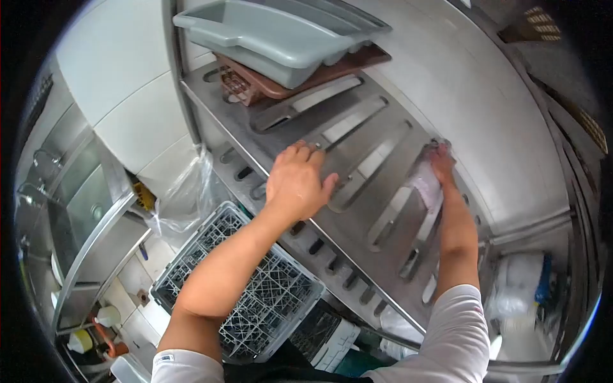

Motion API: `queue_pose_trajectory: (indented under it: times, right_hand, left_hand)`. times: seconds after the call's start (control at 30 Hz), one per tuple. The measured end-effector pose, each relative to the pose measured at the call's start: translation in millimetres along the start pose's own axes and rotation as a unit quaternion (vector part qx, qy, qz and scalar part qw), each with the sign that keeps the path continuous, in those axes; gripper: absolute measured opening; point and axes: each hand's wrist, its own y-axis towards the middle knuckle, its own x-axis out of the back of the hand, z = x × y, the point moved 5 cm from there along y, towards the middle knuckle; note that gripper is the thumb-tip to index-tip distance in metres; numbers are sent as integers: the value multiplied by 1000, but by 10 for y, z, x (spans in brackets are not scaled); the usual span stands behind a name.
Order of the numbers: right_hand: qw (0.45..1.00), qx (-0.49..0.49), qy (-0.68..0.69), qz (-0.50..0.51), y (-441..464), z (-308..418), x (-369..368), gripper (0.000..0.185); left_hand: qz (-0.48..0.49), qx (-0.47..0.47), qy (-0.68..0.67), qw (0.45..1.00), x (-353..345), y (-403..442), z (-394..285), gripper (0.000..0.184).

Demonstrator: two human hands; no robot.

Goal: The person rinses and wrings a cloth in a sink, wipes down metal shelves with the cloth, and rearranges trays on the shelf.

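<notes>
A slotted stainless-steel shelf (313,163) stretches in front of me. Near its back edge, my right hand (442,165) grips a pale pinkish cloth (426,180), which lies against the metal across the slots. Part of the cloth is hidden under the fingers. My left hand (295,182) is palm down at the shelf's front edge, thumb spread, with nothing visible in it. Whether its fingertips press on the metal I cannot tell.
A grey plastic tray (274,41) rests on a brown tray (255,76) at the shelf's far end. Below are another slotted shelf (319,246) and a grey dish rack (268,300). Clear plastic sheeting (188,195) hangs left, near a sink (89,198). Wrapped packages (520,281) are at right.
</notes>
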Motion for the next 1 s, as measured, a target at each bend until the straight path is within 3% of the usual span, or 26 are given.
queue_pose_trajectory:
  times: [0.07, 0.2, 0.3, 0.4, 0.47, 0.53, 0.77, 0.83, 1.0]
  right_hand:
    - [997, 27, 69, -27, 227, 106, 96, 52]
    - [966, 112, 232, -37, 166, 1132, 510, 47]
    - [970, 154, 183, -51, 149, 1165, 370, 45]
    - [951, 195, 239, -14, -255, 1417, 430, 43]
    - [941, 265, 194, -78, -627, 1665, 584, 40]
    - [936, 265, 206, -106, -1066, 1952, 752, 39]
    - [917, 287, 273, -39, -2478, 2822, 1255, 38]
    - [881, 320, 341, -71, -2750, 2945, 1508, 39]
    - [901, 330, 279, -36, -3349, 2924, 1801, 44]
  left_hand:
    - [-16, -4, -6, 1000, 6, 11, -6, 44]
    - [-11, 11, 3, 1000, 26, 2, -11, 43]
    - [-18, 15, -1, 1000, 31, 30, 13, 44]
    - [-6, 23, -6, 1000, 18, -1, 9, 45]
    - [6, 25, 2, 1000, 36, -9, -14, 45]
    - [8, 30, 9, 999, 14, -14, -3, 45]
    - [7, 15, 5, 1000, 10, -34, 13, 40]
    - [-10, 15, 4, 1000, -1, -47, 21, 40]
    - [-9, 13, -11, 1000, 60, -42, 24, 38]
